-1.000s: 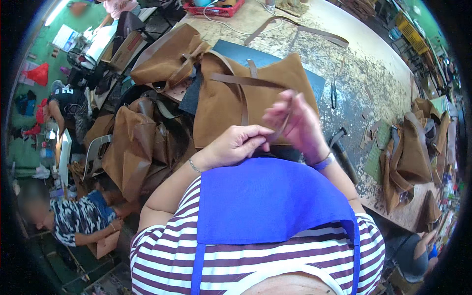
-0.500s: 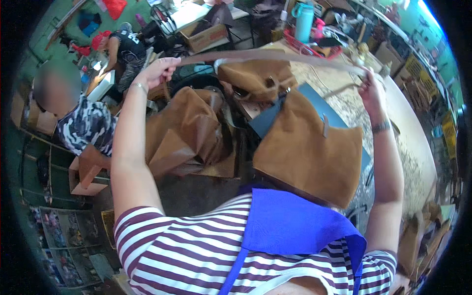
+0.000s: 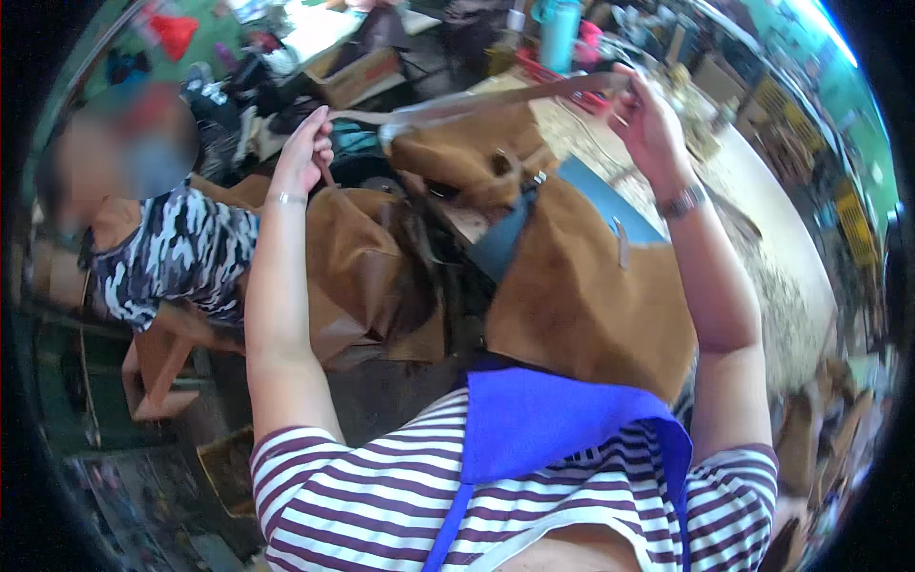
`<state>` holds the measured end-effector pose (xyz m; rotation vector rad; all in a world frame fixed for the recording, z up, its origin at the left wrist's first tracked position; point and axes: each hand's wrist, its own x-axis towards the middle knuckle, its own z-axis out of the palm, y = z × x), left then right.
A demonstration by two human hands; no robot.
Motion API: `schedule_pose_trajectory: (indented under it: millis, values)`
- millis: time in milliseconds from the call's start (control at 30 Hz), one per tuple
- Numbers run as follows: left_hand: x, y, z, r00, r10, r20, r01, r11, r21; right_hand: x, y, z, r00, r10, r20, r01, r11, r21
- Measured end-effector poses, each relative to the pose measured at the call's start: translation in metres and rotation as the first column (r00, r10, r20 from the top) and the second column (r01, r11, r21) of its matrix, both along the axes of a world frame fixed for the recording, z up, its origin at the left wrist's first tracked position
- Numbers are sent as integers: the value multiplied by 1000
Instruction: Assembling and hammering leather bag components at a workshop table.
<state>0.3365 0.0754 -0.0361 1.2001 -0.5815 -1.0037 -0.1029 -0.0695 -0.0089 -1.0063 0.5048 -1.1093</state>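
Observation:
A long brown bag strap (image 3: 519,93) stretches in the air between my hands, slightly twisted in the middle. My left hand (image 3: 307,157) pinches its left end, and a thin strap piece hangs below those fingers. At the other end, my right hand (image 3: 652,129) grips the strap between thumb and fingers, raised above the table. Beneath my arms are a large brown suede bag (image 3: 591,286) close to my apron, a second brown bag (image 3: 353,257) at the left, and a third brown bag (image 3: 467,153) farther back. Which bag the strap joins, if any, I cannot tell.
A pale worktable (image 3: 782,267) curves along the right, with a blue sheet (image 3: 610,200) under the near bag. A red basket (image 3: 543,71) and a turquoise bottle (image 3: 559,36) stand at the back. A co-worker in a camouflage shirt (image 3: 181,243) is close on the left.
My right hand has moved inward and up, bringing my hands closer together. The strap now slopes up to the right and shows a twist. The view has shifted, and the co-worker appears nearer.

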Motion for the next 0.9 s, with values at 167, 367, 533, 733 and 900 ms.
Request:
schedule_pose_trajectory:
  millis: [167, 367, 533, 733, 900]
  values:
    - [-119, 99, -8, 938, -265, -225, 247, 964, -103, -225, 143, -24, 724, -688, -51, 674, 722, -159]
    - [-132, 120, -15, 707, -704, 67, 676, 701, 227, -402, 358, -16, 605, -733, 311, 765, 643, 27]
    - [-172, 90, -14, 520, -806, 283, 744, 590, 313, -437, 517, 44, -154, -973, -173, 723, 9, -691]
    - [-183, 42, -49, 682, -553, 478, 408, 831, 379, -435, 669, 93, -250, -932, -263, 743, -11, -669]
    - [-181, 13, -81, 783, -480, 395, 348, 865, 361, -143, 525, 125, -212, -942, -258, 633, 69, -771]
